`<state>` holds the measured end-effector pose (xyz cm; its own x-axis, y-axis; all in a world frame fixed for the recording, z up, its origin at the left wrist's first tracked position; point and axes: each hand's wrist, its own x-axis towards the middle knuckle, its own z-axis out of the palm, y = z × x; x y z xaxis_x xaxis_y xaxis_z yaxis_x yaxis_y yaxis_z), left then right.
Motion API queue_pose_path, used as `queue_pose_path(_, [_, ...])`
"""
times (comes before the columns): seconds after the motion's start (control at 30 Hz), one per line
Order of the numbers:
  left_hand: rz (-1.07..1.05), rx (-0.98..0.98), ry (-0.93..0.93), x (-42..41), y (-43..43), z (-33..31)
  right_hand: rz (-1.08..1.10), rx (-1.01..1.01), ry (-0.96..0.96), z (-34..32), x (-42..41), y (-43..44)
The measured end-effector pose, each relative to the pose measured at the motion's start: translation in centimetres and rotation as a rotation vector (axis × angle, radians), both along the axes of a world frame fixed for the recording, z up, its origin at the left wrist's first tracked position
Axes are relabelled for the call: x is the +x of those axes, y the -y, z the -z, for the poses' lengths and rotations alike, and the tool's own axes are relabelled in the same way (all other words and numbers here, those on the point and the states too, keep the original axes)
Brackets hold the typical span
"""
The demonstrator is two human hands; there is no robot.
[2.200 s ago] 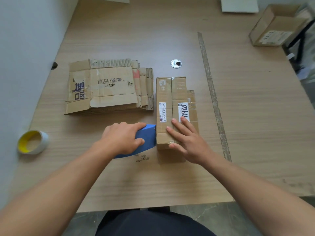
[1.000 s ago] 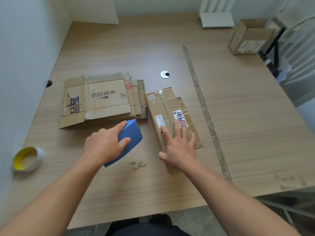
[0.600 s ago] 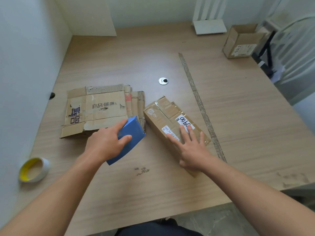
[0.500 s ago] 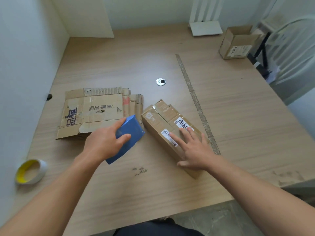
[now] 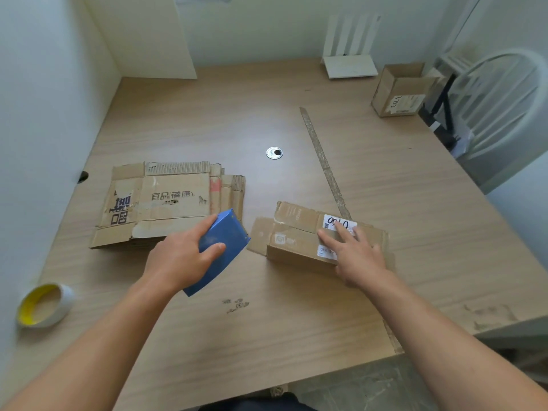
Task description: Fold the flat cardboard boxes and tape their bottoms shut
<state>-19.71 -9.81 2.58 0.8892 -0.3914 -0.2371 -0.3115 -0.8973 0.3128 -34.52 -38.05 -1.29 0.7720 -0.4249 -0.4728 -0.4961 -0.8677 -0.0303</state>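
Turning the small folded brown cardboard box (image 5: 293, 229) crosswise for the tape.
Leaving the yellow-cored white tape roll (image 5: 44, 305) at far left and the stack of flattened brown cardboard boxes (image 5: 166, 203) untouched; gripping the blue tape dispenser (image 5: 222, 250) in the left hand (image 5: 181, 256), fingers curled round it; pressing the right hand (image 5: 355, 256), fingers straight and spread, flat on the box, swung from lengthwise a moment ago to sideways on the wooden table (image 5: 296, 321). Probably presents a fresh bottom edge to tape.

The wooden table (image 5: 207, 120) carries flattened cardboard (image 5: 166, 200), a folded box (image 5: 296, 232), a tape roll (image 5: 63, 307) and an open box (image 5: 397, 93).
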Motion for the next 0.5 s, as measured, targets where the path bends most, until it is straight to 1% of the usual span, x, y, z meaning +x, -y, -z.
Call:
queue_pose_path(0.13, [-0.018,0.009,-0.003,-0.4,-0.4,0.2,-0.080,-0.009,-0.044,-1.0,-0.4,0.5])
queue_pose_path(0.23, [-0.023,0.046,-0.008,-0.9,-0.3,0.3,-0.131,0.030,0.049,-2.0,0.5,-1.8])
queue_pose_path(0.3, [-0.019,0.058,0.002,-1.4,-0.2,0.4,-0.098,0.082,0.157,-2.0,1.9,-4.2])
queue_pose_path(0.37, [-0.016,0.056,0.020,-1.6,-0.1,0.5,-0.020,0.127,0.215,-1.4,3.6,-6.4])
queue_pose_path(0.43, [-0.023,0.048,0.028,-1.8,-0.2,0.4,0.056,0.149,0.205,0.1,4.8,-8.1])
queue_pose_path(0.5, [-0.042,0.034,0.038,-1.9,-0.5,0.4,0.099,0.118,0.205,1.9,5.6,-9.1])
